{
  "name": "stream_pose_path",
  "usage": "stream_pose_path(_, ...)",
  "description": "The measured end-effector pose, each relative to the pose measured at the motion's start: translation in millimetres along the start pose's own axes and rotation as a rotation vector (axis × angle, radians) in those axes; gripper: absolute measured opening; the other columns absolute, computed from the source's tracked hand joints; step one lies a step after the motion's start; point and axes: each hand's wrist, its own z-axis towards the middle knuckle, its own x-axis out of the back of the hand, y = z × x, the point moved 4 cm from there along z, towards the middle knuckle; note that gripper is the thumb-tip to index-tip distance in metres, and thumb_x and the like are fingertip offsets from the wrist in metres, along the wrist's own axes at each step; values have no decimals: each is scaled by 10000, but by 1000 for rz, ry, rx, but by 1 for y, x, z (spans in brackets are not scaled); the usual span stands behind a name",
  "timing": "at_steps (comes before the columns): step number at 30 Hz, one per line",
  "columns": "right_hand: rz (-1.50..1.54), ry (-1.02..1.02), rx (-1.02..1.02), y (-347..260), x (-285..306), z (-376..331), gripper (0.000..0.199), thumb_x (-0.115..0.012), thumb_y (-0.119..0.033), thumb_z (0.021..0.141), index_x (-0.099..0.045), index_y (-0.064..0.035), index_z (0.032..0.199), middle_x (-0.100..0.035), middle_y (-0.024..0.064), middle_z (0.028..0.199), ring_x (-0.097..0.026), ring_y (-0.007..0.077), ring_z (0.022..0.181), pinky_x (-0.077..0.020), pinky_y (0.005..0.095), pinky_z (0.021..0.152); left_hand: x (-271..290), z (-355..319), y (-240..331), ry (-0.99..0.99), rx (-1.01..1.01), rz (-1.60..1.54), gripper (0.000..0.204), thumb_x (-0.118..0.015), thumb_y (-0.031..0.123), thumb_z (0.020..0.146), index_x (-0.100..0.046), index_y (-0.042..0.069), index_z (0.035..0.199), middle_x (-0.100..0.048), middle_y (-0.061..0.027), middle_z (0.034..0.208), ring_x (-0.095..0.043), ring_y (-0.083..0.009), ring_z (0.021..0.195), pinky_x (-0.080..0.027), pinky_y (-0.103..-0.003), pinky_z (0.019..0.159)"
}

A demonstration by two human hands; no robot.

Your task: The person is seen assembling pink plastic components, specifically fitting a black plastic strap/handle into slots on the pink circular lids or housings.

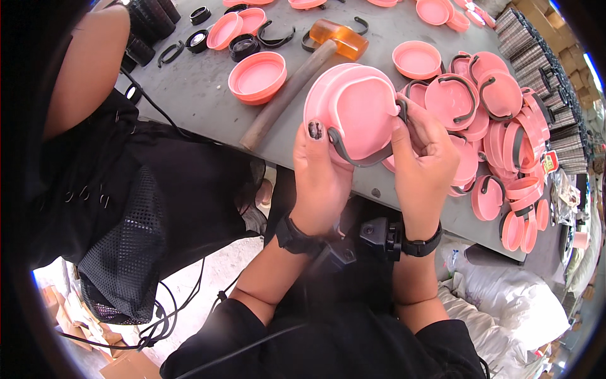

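Above the table's front edge, both my hands hold a round pink plastic lid (363, 114) with a curved dark grey handle (366, 158) along its lower rim. My left hand (319, 170) grips the lid's lower left side, its thumb resting near one end of the handle. My right hand (426, 148) is closed at the right rim, fingers and thumb pinching the handle's other end. Some of the right fingertips are hidden behind the lid. A mallet with an amber head (339, 39) and a wooden shaft (284, 98) lies just left of the lid.
A pile of pink lids with grey handles (505, 136) covers the table's right side. Pink round caps (257, 76) and black rings (243, 46) lie at the back left. Stacked dark parts (549, 88) line the right edge. Another person's arm (88, 69) is at the left.
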Motion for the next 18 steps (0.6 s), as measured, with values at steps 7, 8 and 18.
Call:
stream_pose_path(7,-44,-44,-48,0,-1,-3,270,-599,-12,766,-594,56,1027,-641,157,950,-635,185,865,-494,286,781,5,-5,-3,67,-30,123,537,-321,440,945,-347,28,1289,-439,-114,1282,-448,-233,1170,-347,-408,995)
stream_pose_path(8,-40,-69,-71,1,-1,-4,271,-598,-13,765,-594,60,1026,-640,159,947,-632,184,870,-494,286,781,6,-6,-3,99,-46,121,530,-324,437,945,-355,28,1281,-446,-115,1273,-457,-233,1160,-351,-407,989)
stream_pose_path(18,44,-212,-199,3,-5,-13,526,-674,-83,733,-483,59,1203,-576,169,1123,-574,192,1009,-462,305,856,9,6,11,131,-65,305,439,-346,373,945,-429,32,1209,-516,-108,1179,-520,-205,1078,-416,-368,920)
